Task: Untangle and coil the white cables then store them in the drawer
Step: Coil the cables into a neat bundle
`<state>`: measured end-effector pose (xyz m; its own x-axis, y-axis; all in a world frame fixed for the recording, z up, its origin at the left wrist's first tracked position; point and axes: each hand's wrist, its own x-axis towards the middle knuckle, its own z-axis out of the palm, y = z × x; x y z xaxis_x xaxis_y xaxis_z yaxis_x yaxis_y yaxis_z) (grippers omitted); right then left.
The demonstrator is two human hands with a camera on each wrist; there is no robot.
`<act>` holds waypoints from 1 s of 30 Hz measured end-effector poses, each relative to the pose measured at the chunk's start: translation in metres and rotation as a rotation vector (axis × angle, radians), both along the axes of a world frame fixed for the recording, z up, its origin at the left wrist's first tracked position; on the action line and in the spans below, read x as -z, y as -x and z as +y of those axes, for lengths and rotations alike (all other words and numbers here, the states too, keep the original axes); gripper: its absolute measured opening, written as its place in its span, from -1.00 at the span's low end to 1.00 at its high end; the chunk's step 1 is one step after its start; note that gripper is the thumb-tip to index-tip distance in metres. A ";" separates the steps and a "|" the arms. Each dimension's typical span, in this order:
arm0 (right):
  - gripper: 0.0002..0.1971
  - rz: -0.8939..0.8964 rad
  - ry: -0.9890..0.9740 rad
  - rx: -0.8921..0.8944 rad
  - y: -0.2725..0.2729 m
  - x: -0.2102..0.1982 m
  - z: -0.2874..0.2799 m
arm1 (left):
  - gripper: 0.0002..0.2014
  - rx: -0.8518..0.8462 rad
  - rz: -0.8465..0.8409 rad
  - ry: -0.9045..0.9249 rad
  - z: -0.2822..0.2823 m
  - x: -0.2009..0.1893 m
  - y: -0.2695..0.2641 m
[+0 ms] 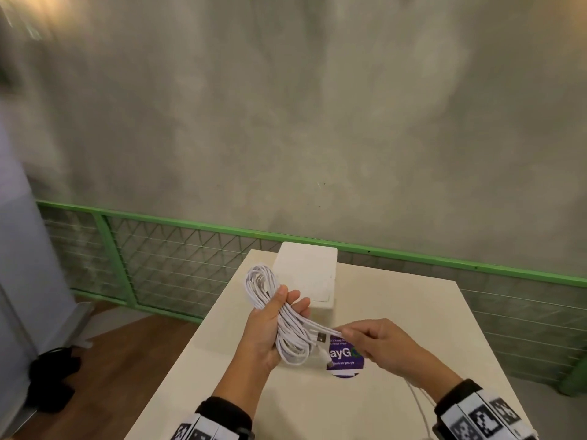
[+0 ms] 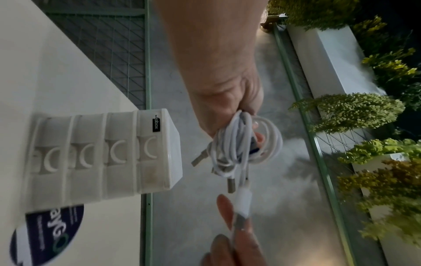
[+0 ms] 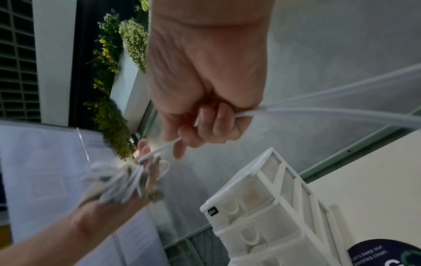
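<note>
- Holding a bundle of coiled white cables (image 1: 279, 315) above the tabletop (image 1: 397, 312), the left hand (image 1: 270, 328) has its fingers and thumb curled around the loops.
- Several metal plugs (image 2: 230, 185) dangle from the bundle.
- The right hand (image 1: 384, 347) pinches one loose cable strand (image 3: 296, 112) between thumb and fingers, just beside the bundle; the strand trails off past the wrist.
- A white drawer unit (image 1: 306, 274) stands upright on the tabletop behind the hands, its drawers closed.
- A purple round sticker (image 1: 344, 360) lies on the tabletop beneath the hands.
- A green railing (image 1: 190, 225) runs behind the tabletop.
</note>
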<state>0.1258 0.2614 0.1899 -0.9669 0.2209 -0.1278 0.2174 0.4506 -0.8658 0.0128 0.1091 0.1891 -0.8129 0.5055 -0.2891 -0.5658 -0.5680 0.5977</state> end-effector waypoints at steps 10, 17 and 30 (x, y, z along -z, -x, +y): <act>-0.41 -0.144 -0.792 0.022 -0.016 0.028 -0.071 | -0.71 -0.191 -0.046 -0.049 0.026 0.000 0.006; -0.72 -0.205 -1.001 -0.231 -0.005 -0.002 -0.079 | -0.61 -0.056 0.471 0.608 0.031 0.024 -0.008; -0.70 -0.082 -0.721 -0.120 0.014 -0.035 -0.039 | -0.19 0.549 0.363 0.438 0.032 0.023 -0.032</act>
<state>0.1122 0.2225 0.2244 -0.9833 0.1703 -0.0637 0.1818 0.9267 -0.3288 0.0452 0.1414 0.1658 -0.5614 0.7634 -0.3194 -0.4242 0.0660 0.9032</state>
